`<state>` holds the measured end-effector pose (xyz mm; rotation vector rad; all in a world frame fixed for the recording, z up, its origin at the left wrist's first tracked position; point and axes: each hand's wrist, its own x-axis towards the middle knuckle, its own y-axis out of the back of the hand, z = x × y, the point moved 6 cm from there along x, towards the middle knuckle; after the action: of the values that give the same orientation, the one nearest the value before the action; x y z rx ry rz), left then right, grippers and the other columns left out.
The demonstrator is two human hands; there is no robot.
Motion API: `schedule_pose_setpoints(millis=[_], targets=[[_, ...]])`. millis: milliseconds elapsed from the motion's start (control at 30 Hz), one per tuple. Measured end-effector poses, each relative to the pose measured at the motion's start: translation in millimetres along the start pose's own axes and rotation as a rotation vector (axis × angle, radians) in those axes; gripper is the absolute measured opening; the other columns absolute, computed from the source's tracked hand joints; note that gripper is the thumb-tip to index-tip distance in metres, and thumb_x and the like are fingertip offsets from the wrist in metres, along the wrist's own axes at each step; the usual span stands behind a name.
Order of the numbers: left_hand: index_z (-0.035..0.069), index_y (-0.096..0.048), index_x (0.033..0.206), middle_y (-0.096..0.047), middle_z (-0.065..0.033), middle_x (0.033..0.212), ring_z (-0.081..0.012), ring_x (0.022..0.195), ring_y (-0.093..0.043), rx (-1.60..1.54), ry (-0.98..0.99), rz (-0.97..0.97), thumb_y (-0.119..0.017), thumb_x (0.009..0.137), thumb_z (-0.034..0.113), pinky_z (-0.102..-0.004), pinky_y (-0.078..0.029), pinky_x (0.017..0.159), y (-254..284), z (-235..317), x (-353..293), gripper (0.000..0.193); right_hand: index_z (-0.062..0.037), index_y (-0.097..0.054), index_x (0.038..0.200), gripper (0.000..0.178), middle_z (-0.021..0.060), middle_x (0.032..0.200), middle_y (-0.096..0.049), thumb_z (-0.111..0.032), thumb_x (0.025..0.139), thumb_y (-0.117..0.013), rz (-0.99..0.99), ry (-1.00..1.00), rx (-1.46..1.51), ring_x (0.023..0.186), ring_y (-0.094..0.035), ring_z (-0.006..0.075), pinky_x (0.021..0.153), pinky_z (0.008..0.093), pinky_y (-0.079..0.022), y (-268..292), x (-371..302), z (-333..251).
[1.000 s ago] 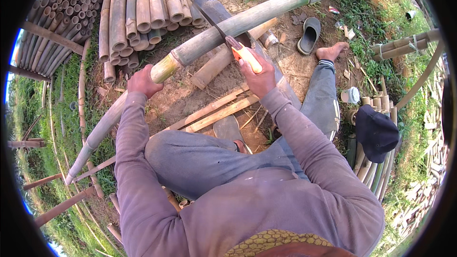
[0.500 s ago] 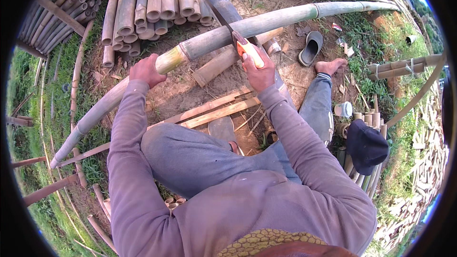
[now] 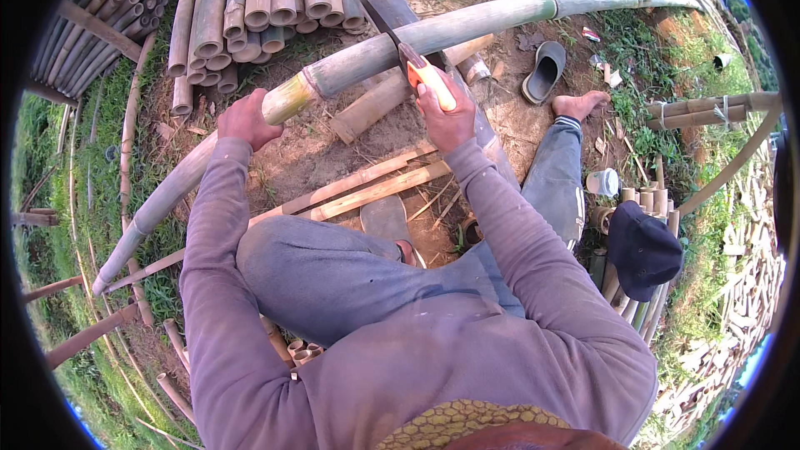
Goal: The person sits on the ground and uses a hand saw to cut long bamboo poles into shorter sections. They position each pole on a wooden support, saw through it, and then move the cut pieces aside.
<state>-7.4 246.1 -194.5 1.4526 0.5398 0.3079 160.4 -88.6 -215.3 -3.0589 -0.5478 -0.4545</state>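
Observation:
A long bamboo pole (image 3: 358, 58) runs across in front of me, from the lower left to the upper right. My left hand (image 3: 247, 120) is wrapped round it, left of a yellowish joint. In my right hand (image 3: 451, 119) is the orange handle of a hand saw (image 3: 377, 12). The saw's dark blade lies across the pole, to the right of that joint, and points away to the upper left. Whether the teeth have cut into the bamboo I cannot tell. Beneath the pole lies a shorter bamboo piece (image 3: 367, 114).
Stacked bamboo poles (image 3: 275, 0) lie beyond the pole, with split strips (image 3: 379, 190) nearer me. A dark clog (image 3: 545, 72) lies by my bare foot (image 3: 581, 105). To the right are a white cup (image 3: 602, 182) and a dark cap (image 3: 642, 251) hung on upright bamboo pieces.
The view has shifted slightly. The saw still crosses the pole at about the same spot, its blade reaching a little farther past it. My left hand keeps its grip.

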Motion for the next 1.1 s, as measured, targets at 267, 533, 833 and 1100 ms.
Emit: schedule_pose_setpoints(millis=[267,533,833,1100], targets=[[0.018,-0.063,0.129,-0.075,-0.0139,0.115,-0.0353,0.110,-0.072,-0.005,0.057,-0.074,-0.084,0.070,0.044,-0.0485,-0.057,0.092,-7,-10,-8,0.068,0.0127,-0.056,0.141,0.048,0.0234,0.135,-0.069,-0.010,0.100,-0.067,-0.131,-0.021,-0.226,0.123,-0.070,0.0296,0.106,0.0374,-0.054,112,-175,-34],[0.017,-0.064,0.127,-0.075,-0.0143,0.118,-0.0359,0.111,-0.072,-0.002,0.044,-0.026,-0.084,0.070,0.045,-0.0494,-0.056,0.093,-11,-5,3,0.067,0.0006,-0.067,0.134,0.043,0.0168,0.115,-0.077,-0.016,0.095,-0.077,0.039,0.125,-0.189,0.103,-0.076,0.0212,0.088,0.0345,-0.060,13,-26,-3],[0.018,-0.065,0.126,-0.077,-0.0147,0.112,-0.0365,0.104,-0.074,0.030,0.048,0.007,-0.084,0.070,0.045,-0.0485,-0.058,0.090,-17,-9,-3,0.066,0.0062,-0.057,0.143,0.053,0.0215,0.127,-0.074,-0.004,0.093,-0.071,-0.125,0.026,-0.270,0.110,-0.076,0.0270,0.095,0.0375,-0.060,119,-174,-42],[0.019,-0.065,0.129,-0.077,-0.0159,0.112,-0.0376,0.104,-0.074,-0.013,0.005,0.036,-0.084,0.068,0.047,-0.0482,-0.058,0.090,-20,3,7,0.070,-0.0027,-0.061,0.142,0.050,0.0201,0.117,-0.075,-0.021,0.097,-0.075,-0.021,0.023,-0.152,0.099,-0.075,0.0281,0.088,0.0366,-0.059,23,-40,17]])
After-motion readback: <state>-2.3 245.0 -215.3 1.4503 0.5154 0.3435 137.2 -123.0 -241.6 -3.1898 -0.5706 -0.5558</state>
